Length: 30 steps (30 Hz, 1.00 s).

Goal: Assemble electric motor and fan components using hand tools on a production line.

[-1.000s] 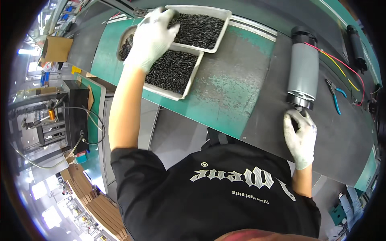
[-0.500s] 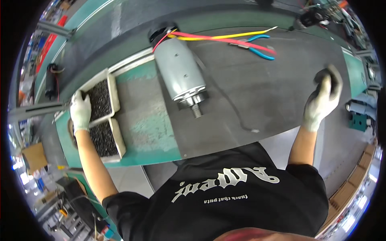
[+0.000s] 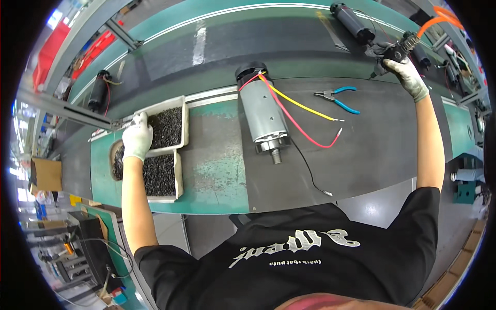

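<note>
My left hand (image 3: 137,138), in a white glove, is at the left edge of a white bin (image 3: 185,124) of small black screws (image 3: 168,128). Its fingers are drawn together; whatever they may pinch is too small to make out. My right hand (image 3: 411,78), also gloved, is wrapped round a black air screwdriver (image 3: 395,54) with an orange hose (image 3: 439,19). Between my hands a grey cylindrical motor (image 3: 263,111) lies on the dark mat, its threaded shaft toward me. Red, yellow and black wires (image 3: 305,140) trail from it to the right.
Blue-handled pliers (image 3: 343,101) lie right of the motor. Nearer me is a second screw bin (image 3: 179,175), with a round dish (image 3: 114,163) beside it. More motors (image 3: 353,23) rest on the far side. A metal bar (image 3: 72,111) juts in at left.
My right hand has moved up and away from me and taken hold of the air screwdriver. My left hand stays by the bins. The view has shifted.
</note>
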Motion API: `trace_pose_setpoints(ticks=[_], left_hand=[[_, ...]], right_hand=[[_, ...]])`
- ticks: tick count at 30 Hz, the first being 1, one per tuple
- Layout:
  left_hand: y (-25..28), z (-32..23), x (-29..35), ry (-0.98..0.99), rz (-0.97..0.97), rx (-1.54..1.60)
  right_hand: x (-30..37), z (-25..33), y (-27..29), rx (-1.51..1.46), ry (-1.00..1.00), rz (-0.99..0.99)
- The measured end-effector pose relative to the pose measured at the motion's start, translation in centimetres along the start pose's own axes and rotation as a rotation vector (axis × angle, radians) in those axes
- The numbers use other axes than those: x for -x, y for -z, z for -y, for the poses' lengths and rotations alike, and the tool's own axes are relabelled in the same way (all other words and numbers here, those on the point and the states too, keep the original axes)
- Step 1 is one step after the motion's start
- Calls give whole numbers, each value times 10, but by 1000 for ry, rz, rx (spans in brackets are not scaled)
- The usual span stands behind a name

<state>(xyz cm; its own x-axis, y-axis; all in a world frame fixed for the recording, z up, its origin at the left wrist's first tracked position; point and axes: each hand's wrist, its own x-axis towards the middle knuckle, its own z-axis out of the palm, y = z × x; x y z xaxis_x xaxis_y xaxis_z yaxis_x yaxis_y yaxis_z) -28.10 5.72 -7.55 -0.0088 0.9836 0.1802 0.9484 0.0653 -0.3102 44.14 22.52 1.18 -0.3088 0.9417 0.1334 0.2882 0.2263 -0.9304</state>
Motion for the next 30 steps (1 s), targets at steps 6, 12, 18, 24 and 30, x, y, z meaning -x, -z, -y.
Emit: trace_pose_setpoints(ticks=[6,12,18,24,30], left_hand=[[12,2,7,72,32,94],[89,-55,23,236,-225,738],[126,-213,100,298,45,2238],[127,-312,118,110,420,3057],[129,-318,118,217,401,3086]], right_hand=[[39,37,-41,201,125,-139],[101,60,-111,-543,320,-93],[111,77,-171,-903,370,260],[112,105,-195,-1010,313,170],[116,100,-208,-977,338,85]])
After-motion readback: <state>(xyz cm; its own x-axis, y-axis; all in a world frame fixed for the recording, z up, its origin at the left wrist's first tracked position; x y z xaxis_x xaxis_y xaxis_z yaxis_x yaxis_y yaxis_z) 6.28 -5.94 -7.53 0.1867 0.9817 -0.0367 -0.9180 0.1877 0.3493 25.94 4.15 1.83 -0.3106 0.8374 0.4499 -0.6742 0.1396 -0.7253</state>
